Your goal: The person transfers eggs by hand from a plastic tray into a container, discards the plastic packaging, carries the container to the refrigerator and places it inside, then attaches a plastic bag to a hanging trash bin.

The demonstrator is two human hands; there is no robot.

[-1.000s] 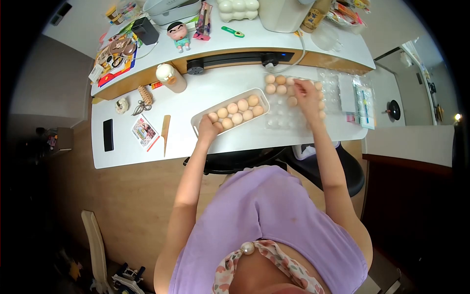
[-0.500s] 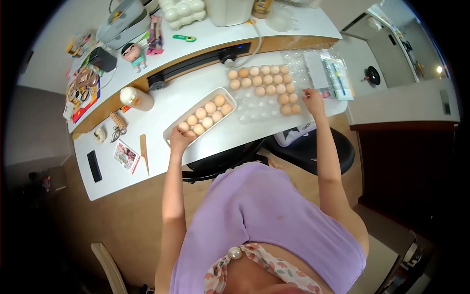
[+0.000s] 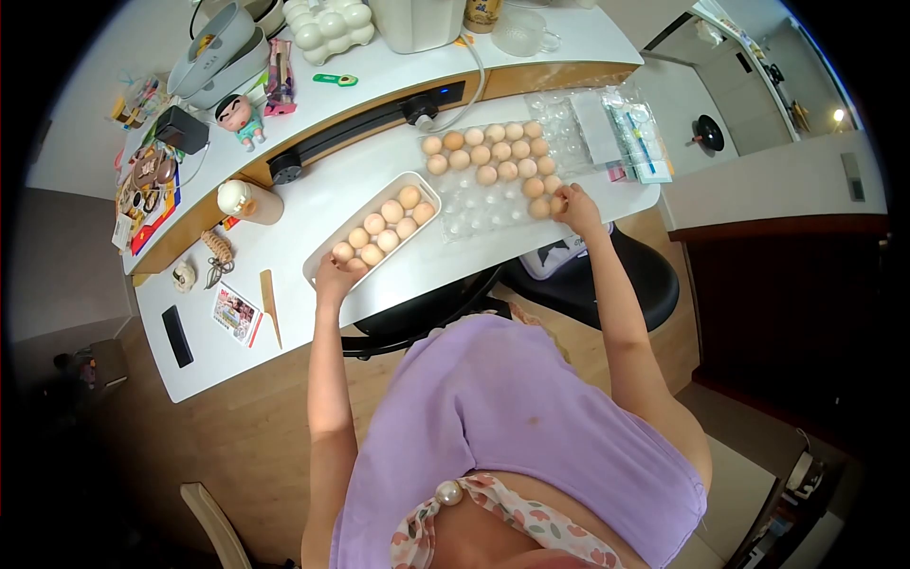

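Observation:
A long white container [image 3: 424, 182] lies slanted on the desk with two rows of brown eggs [image 3: 374, 224] in it. At its lower left end, my left hand [image 3: 336, 278] is closed with its fingertips on an egg [image 3: 356, 266]; the palm side is hidden. To the right, a clear plastic egg tray [image 3: 474, 211] holds several rows of eggs [image 3: 501, 151], with bare cups at its lower left. My right hand [image 3: 579, 211] has its fingers closed around an egg [image 3: 557, 204] at the tray's lower right corner.
A clear plastic sheet [image 3: 555, 119] and packets [image 3: 640, 142] lie beyond the tray. Left on the desk are a cream bottle [image 3: 248, 202], a comb [image 3: 269, 302], a card [image 3: 237, 315] and a black phone [image 3: 177, 335]. A black chair [image 3: 626, 284] stands at the front edge.
My right hand has moved down and left from beside the tray onto its lower right corner egg. My left hand stays at the container's end. The view has shifted slightly.

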